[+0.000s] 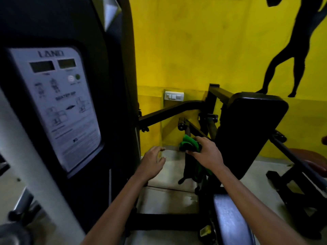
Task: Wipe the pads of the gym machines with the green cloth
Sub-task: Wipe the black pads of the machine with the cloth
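My right hand (pixel 206 152) grips the green cloth (pixel 190 144), bunched around a handle bar of the seated dip machine just left of the black back pad (pixel 247 131). Part of the cloth hangs down below the hand along a dark strap. The back pad stands upright and tilted, directly right of my hand. My left hand (pixel 153 161) hovers in the air left of the cloth, fingers spread and loosely curled, holding nothing. The dark seat pad (pixel 230 218) lies below my right forearm.
The machine's black weight-stack shroud with a grey instruction panel (pixel 58 103) fills the left. A yellow wall with a switch plate (pixel 174 96) is behind. A black frame arm (pixel 169 110) crosses the middle. Another bench with a reddish pad (pixel 311 161) stands at right. Grey floor below.
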`<action>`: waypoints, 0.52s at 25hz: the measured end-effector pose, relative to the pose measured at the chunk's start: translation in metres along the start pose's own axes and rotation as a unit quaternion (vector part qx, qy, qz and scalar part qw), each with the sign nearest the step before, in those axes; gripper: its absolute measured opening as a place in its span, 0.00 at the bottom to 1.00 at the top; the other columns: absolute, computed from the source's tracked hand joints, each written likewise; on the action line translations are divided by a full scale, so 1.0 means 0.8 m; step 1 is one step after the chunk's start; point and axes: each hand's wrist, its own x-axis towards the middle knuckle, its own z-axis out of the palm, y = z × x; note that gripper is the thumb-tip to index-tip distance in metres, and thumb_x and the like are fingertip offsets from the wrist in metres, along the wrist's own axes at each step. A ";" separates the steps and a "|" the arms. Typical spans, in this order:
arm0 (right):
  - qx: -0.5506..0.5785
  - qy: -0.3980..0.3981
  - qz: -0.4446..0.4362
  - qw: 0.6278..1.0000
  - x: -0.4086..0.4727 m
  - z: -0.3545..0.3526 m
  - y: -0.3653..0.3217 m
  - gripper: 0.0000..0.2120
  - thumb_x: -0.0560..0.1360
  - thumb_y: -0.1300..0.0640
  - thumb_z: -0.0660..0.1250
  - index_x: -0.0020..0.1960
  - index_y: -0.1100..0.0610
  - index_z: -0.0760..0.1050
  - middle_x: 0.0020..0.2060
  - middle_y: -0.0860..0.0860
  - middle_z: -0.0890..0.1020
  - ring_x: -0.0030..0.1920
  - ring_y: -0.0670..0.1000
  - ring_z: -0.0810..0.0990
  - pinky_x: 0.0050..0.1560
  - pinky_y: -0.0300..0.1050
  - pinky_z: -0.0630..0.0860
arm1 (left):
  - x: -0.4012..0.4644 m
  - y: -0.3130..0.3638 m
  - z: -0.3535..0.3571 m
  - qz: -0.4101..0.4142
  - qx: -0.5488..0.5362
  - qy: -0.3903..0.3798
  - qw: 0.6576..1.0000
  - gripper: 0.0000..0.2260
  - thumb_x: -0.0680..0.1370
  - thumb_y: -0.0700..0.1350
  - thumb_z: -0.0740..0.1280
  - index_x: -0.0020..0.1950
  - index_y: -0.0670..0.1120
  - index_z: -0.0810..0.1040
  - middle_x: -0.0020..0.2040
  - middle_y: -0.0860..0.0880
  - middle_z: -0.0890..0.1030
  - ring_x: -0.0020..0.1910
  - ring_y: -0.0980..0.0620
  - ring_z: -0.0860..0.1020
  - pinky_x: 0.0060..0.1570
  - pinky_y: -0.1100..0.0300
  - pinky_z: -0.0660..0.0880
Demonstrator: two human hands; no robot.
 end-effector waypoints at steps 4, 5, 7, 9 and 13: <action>0.023 -0.050 -0.064 0.996 0.004 -0.001 -0.017 0.22 0.71 0.46 0.71 0.63 0.49 0.73 0.52 0.49 0.76 0.54 0.52 0.76 0.46 0.48 0.75 | -0.024 0.014 -0.022 -0.036 0.023 0.051 0.998 0.16 0.79 0.41 0.64 0.67 0.42 0.72 0.64 0.45 0.73 0.64 0.48 0.72 0.57 0.64 0.65; 0.025 -0.060 -0.079 0.995 0.002 -0.002 -0.018 0.22 0.71 0.46 0.71 0.63 0.49 0.73 0.52 0.49 0.76 0.54 0.52 0.76 0.47 0.49 0.76 | -0.031 0.020 -0.026 -0.041 0.020 0.064 0.997 0.16 0.79 0.41 0.64 0.67 0.42 0.72 0.63 0.45 0.74 0.63 0.48 0.73 0.57 0.64 0.66; 0.035 -0.079 -0.105 0.991 -0.004 -0.004 -0.021 0.24 0.71 0.46 0.71 0.65 0.49 0.73 0.54 0.50 0.77 0.55 0.53 0.76 0.49 0.50 0.76 | -0.051 0.034 -0.031 -0.052 0.015 0.090 0.994 0.15 0.78 0.40 0.65 0.65 0.41 0.74 0.60 0.45 0.75 0.61 0.50 0.74 0.57 0.66 0.67; 0.046 -0.100 -0.130 0.985 -0.013 -0.003 -0.026 0.24 0.72 0.47 0.71 0.66 0.50 0.72 0.56 0.50 0.77 0.56 0.53 0.76 0.51 0.50 0.76 | -0.078 0.045 -0.033 -0.068 0.023 0.117 0.991 0.14 0.77 0.39 0.66 0.63 0.41 0.75 0.58 0.47 0.76 0.59 0.52 0.74 0.57 0.66 0.66; 0.084 -0.154 -0.198 0.964 -0.035 0.005 -0.046 0.25 0.72 0.46 0.70 0.66 0.51 0.71 0.56 0.50 0.76 0.57 0.53 0.75 0.46 0.43 0.71 | -0.138 0.053 -0.039 -0.108 0.043 0.175 0.978 0.13 0.76 0.38 0.67 0.61 0.42 0.77 0.56 0.49 0.77 0.56 0.55 0.74 0.60 0.63 0.69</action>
